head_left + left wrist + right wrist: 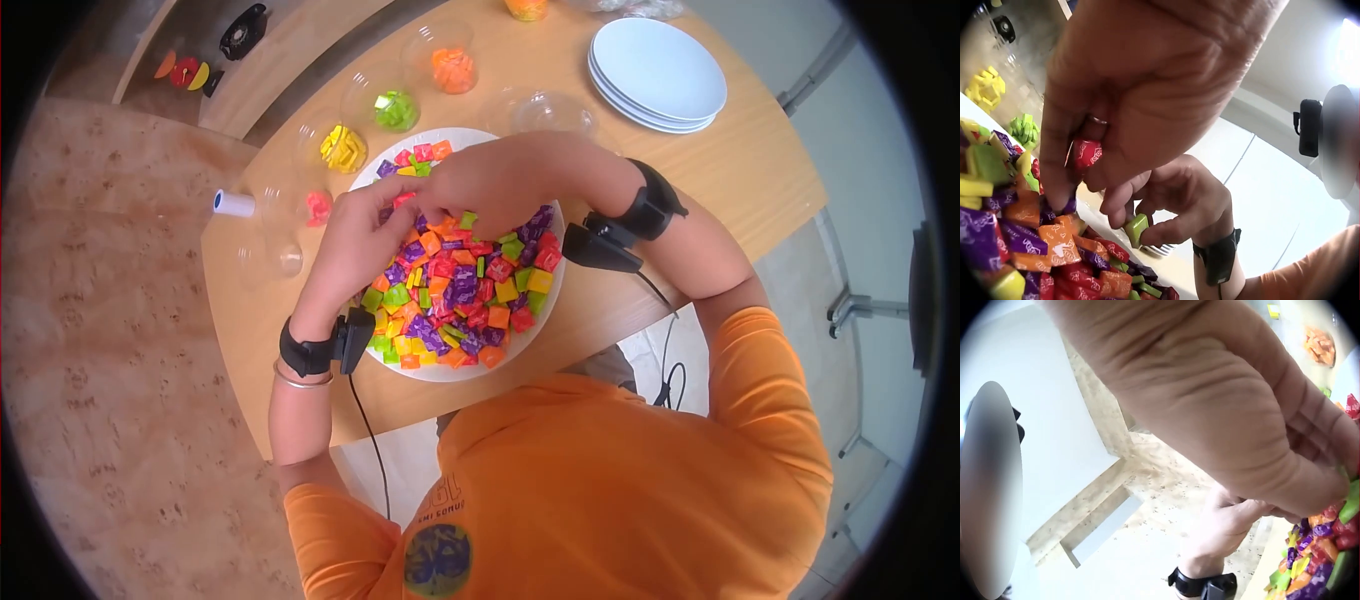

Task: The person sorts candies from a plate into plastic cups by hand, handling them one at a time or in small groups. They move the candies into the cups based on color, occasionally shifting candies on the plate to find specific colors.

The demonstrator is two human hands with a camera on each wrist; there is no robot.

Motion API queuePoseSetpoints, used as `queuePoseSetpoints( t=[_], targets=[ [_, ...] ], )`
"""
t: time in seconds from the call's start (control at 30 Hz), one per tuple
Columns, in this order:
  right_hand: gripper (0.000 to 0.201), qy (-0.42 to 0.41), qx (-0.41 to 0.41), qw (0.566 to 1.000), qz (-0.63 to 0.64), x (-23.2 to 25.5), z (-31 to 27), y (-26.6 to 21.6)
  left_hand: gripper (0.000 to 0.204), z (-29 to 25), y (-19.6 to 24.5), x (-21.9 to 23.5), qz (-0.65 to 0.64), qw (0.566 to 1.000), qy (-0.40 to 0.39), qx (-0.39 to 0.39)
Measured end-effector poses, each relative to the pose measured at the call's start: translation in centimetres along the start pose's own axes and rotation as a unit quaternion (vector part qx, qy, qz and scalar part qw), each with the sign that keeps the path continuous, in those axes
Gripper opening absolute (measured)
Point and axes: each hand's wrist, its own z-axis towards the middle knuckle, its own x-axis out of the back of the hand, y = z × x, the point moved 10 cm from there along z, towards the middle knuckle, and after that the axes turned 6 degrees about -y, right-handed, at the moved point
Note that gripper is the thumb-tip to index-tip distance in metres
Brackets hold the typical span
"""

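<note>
A large white plate (440, 373) on the table is heaped with wrapped candies (462, 285) in red, orange, yellow, green and purple. Both hands are over its far half, close together. My left hand (360, 235) holds a red wrapped candy (1089, 154) between thumb and fingers, its fingertips down at the pile. My right hand (490, 180) pinches a green candy (1137, 229) between thumb and fingers, just above the heap. In the head view the right hand hides part of the pile and the fingertips.
Clear cups line the table's far left side, with yellow candies (343, 148), green candies (396, 110), orange candies (453, 70) and red candies (318, 208). A stack of white plates (658, 70) stands at the far right. A white cylinder with a blue end (235, 204) is at the left edge.
</note>
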Motion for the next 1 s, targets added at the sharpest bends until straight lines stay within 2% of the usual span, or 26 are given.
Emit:
queuePoseSetpoints(
  t=[0.07,0.2,0.27,0.33,0.4,0.47,0.5,0.57,0.6,0.63,0.67,0.7,0.73,0.8,0.83,0.9,1.0],
  targets=[
    [0.048,0.011,-0.076,0.994,-0.072,-0.8,0.3,1.5,0.022,-0.9,-0.4,0.3,0.028,0.998,0.051,0.007],
    [0.043,-0.022,-0.077,0.994,-0.072,-1.5,0.7,2.1,0.021,-2.6,-0.7,-1.7,-0.062,0.995,0.033,0.066],
    [0.035,-0.026,-0.072,0.995,-0.061,-1.4,0.8,2.3,0.021,-2.7,1.0,-2.3,-0.102,0.99,0.082,-0.047],
    [0.033,-0.002,-0.081,0.996,-0.04,-0.2,-0.1,2.4,0.021,-2.7,1.6,-2.7,-0.09,0.991,0.073,-0.07],
    [0.031,0.022,-0.092,0.995,-0.021,1.2,-1.3,2.8,0.02,-2.3,1.3,-4.0,-0.045,0.998,0.024,-0.035],
    [0.025,0.069,-0.105,0.992,-0.02,2.8,-2.2,3.5,0.02,-1.9,2.3,-4.4,-0.004,0.999,0.022,-0.027],
    [0.025,0.069,-0.106,0.992,-0.019,2.4,-2.0,3.8,0.02,-1.7,2.8,-4.5,0.038,0.999,0.019,-0.019],
    [0.03,0.028,-0.035,0.999,0.01,0.6,-0.9,3.0,0.021,-1.3,3.6,-4.6,0.08,0.997,0.014,-0.016],
    [0.03,0.029,-0.036,0.999,0.012,0.2,-0.6,3.1,0.021,-1.2,3.8,-4.6,0.123,0.992,0.011,-0.012],
    [0.029,0.001,-0.071,0.997,-0.007,-0.6,-0.1,3.1,0.021,-1.1,3.7,-4.8,0.124,0.992,0.009,-0.013],
    [0.028,-0.028,-0.105,0.994,-0.026,-1.3,0.1,3.4,0.023,-1.1,4.4,-4.7,0.139,0.988,0.033,-0.063],
    [0.028,-0.028,-0.106,0.994,-0.027,-1.5,0.3,3.6,0.025,-1.3,5.2,-4.6,0.154,0.98,0.058,-0.112],
    [0.026,-0.025,-0.107,0.993,-0.034,-1.6,0.4,3.8,0.025,-1.3,5.6,-4.4,0.153,0.98,0.059,-0.112],
    [0.025,-0.023,-0.108,0.993,-0.042,-1.6,0.5,4.2,0.025,-1.1,5.8,-4.6,0.253,0.965,0.034,-0.062],
    [0.025,-0.012,-0.101,0.994,-0.029,-1.2,0.2,4.5,0.025,-0.8,5.6,-4.5,0.252,0.965,0.033,-0.061],
    [0.024,-0.002,-0.095,0.995,-0.016,-0.6,-0.4,4.8,0.026,0.2,4.4,-5.3,0.305,0.951,-0.03,-0.034],
    [0.022,0.033,-0.099,0.995,-0.004,1.7,-1.8,4.2,0.028,0.6,5.4,-5.9,0.354,0.932,-0.041,-0.058]
  ],
)
